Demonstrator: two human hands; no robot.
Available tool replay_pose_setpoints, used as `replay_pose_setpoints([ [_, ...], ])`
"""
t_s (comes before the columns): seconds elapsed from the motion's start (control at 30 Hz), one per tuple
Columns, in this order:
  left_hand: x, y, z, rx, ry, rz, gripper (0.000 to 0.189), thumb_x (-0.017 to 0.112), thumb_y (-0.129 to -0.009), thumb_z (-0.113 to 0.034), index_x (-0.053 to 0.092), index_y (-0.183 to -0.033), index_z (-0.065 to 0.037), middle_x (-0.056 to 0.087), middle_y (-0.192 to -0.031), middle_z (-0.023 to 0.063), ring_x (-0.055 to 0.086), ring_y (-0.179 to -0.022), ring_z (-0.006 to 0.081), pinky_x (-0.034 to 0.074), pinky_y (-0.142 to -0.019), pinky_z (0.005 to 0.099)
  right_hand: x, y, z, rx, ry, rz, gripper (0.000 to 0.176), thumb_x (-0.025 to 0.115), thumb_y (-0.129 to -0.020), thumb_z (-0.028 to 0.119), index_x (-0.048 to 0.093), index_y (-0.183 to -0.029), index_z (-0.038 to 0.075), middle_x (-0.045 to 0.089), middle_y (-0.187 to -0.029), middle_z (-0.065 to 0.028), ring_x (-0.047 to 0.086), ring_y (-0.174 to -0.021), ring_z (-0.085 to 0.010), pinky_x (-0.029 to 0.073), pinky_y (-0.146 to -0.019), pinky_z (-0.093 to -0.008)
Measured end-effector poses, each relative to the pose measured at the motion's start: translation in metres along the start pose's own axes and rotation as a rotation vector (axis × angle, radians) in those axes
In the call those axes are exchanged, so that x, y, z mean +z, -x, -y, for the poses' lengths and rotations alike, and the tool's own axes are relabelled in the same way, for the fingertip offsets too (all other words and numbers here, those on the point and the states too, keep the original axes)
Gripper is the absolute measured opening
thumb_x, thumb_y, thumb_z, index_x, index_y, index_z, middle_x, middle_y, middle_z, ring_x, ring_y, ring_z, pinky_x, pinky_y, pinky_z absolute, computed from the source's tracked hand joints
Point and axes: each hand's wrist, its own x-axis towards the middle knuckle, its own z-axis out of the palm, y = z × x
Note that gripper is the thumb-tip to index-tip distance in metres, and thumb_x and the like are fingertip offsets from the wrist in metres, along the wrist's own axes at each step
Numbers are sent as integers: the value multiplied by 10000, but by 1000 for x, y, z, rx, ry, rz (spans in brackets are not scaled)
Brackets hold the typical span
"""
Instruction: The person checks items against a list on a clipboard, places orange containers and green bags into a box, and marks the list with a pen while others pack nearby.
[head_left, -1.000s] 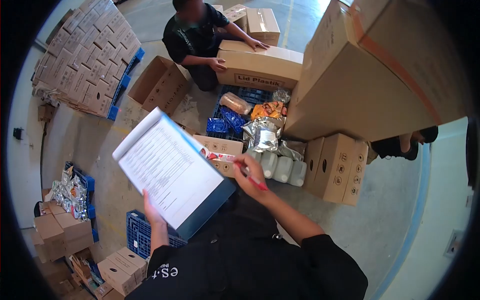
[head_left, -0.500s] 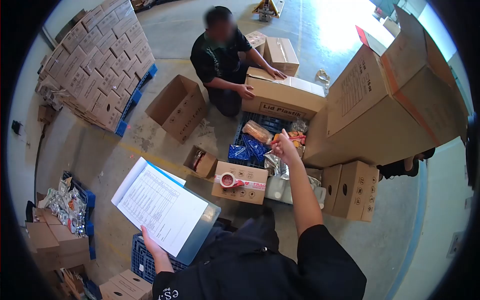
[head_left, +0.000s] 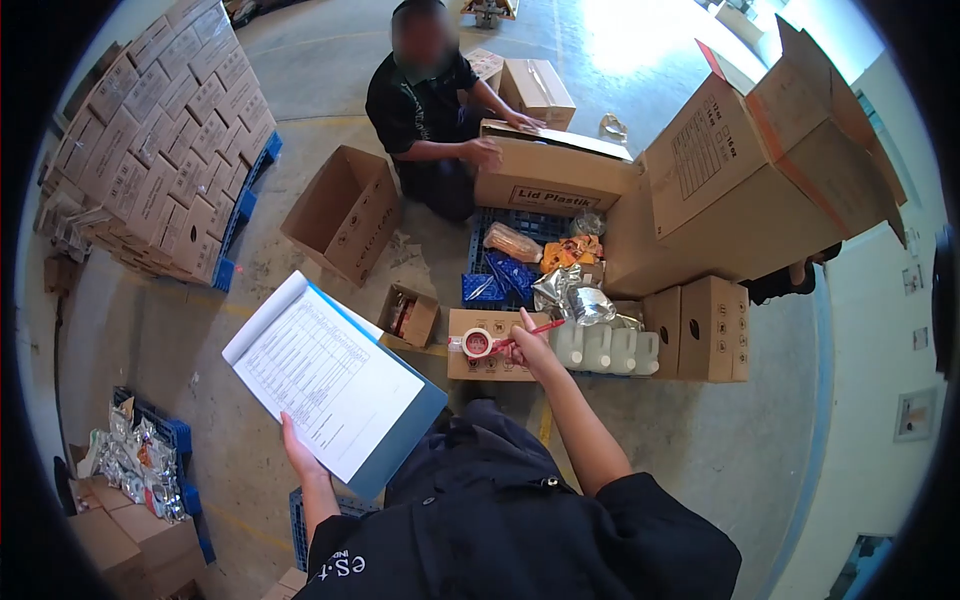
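My left hand point(head_left: 302, 458) grips the lower left edge of a blue clipboard point(head_left: 412, 440). Printed sheets point(head_left: 325, 385) with a table lie on it. Between the fingers of my right hand point(head_left: 535, 350) is a red pen point(head_left: 548, 326), its tip to the right. That hand hovers over a closed carton point(head_left: 500, 371), close to a tape roll point(head_left: 477, 343) that rests on top. Just beyond are silver pouches point(head_left: 590, 305), blue packets point(head_left: 510, 275), orange packs point(head_left: 572, 253) and several white jugs point(head_left: 597, 348).
Across from me a person point(head_left: 420, 120) kneels at a long carton point(head_left: 560, 180) marked Lid Plastik. An open carton point(head_left: 345, 215) stands to their side. A tall carton point(head_left: 725, 180) is at right. Stacked cartons point(head_left: 165, 140) stand on a pallet at left; silver packs point(head_left: 140, 460) lie lower left.
My right hand has drawn back toward me with the pen, from above the packs to the taped carton. The person opposite has lifted one hand off the long carton's side. The camera view has shifted.
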Motion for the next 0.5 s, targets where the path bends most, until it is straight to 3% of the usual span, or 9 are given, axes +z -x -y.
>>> replay_pose_setpoints([
  [0.23, 39, -26, 15, -73, 44, 69, 547, 355, -901, -367, 307, -1271, 32, 424, -1249, 160, 450, -1103, 275, 359, -926, 350, 2, -3, 2, -132, 188, 12, 562, 416, -819, 123, 200, -1336, 74, 537, -630, -35, 483, -471, -73, 377, -412, -201],
  [0.33, 57, -35, 10, -77, 19, 93, 541, 350, -903, -365, 315, -1268, 32, 424, -1252, 155, 451, -1101, 273, 354, -932, 349, 6, -13, 2, -302, 383, 56, 398, 411, -821, 123, 398, -1206, 24, 545, -675, -29, 508, -520, -76, 403, -453, -208],
  [0.5, 93, -61, -1, -114, 61, 181, 534, 361, -895, -366, 329, -1265, 18, 438, -1242, 158, 466, -1089, 288, 380, -916, 377, 37, -15, 33, -449, 303, 102, 296, 435, -804, 50, 473, -1086, -31, 545, -713, -51, 506, -564, -77, 415, -498, -209],
])
